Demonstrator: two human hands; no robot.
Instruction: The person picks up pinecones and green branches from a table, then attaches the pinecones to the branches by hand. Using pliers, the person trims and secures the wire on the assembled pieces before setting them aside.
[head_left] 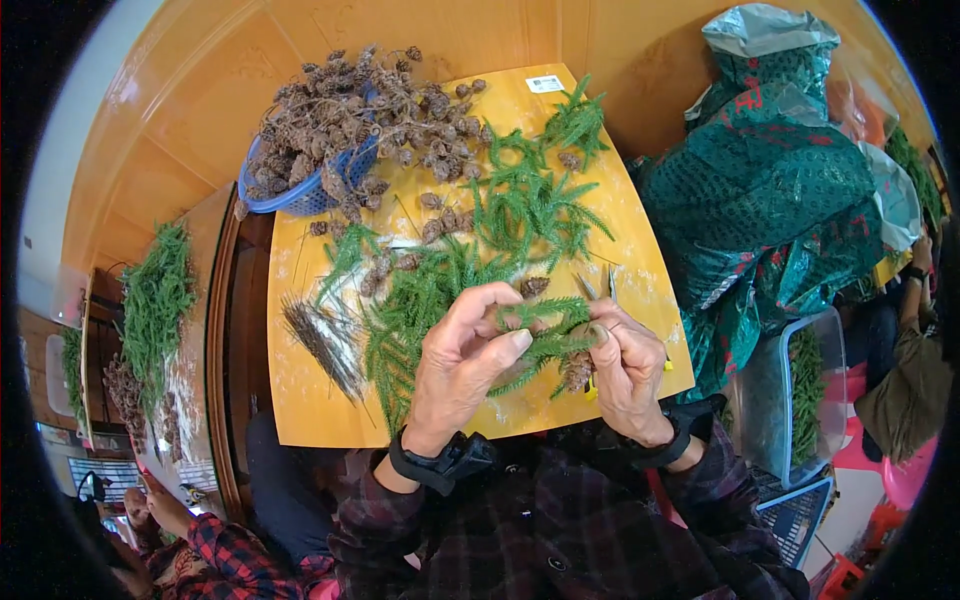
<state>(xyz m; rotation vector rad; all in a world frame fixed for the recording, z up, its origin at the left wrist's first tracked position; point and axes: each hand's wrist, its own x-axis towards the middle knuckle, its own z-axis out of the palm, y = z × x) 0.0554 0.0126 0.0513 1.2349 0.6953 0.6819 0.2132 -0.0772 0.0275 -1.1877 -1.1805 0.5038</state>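
Over the near part of the yellow table [300, 400], my left hand [467, 360] pinches a green fir sprig [545, 316] between thumb and fingers. My right hand [628, 365] is closed on the same greenery from the other side, its thumb and fingertips pressed together. A brown pine cone [578, 371] hangs just beside my right fingers; whether they hold it too, I cannot tell. Pliers or scissors [598, 284] show their metal tips behind my right hand. Loose green sprigs [430, 300] lie close by my left hand, and a bundle of dark wires [325, 345] rests farther left.
A blue basket [310, 195] heaped with pine cones [350, 110] stands at the far left of the table. Green woven sacks [760, 190] bulge against its right side. A clear bin [805, 400] with greenery sits lower right. Other people work at both edges.
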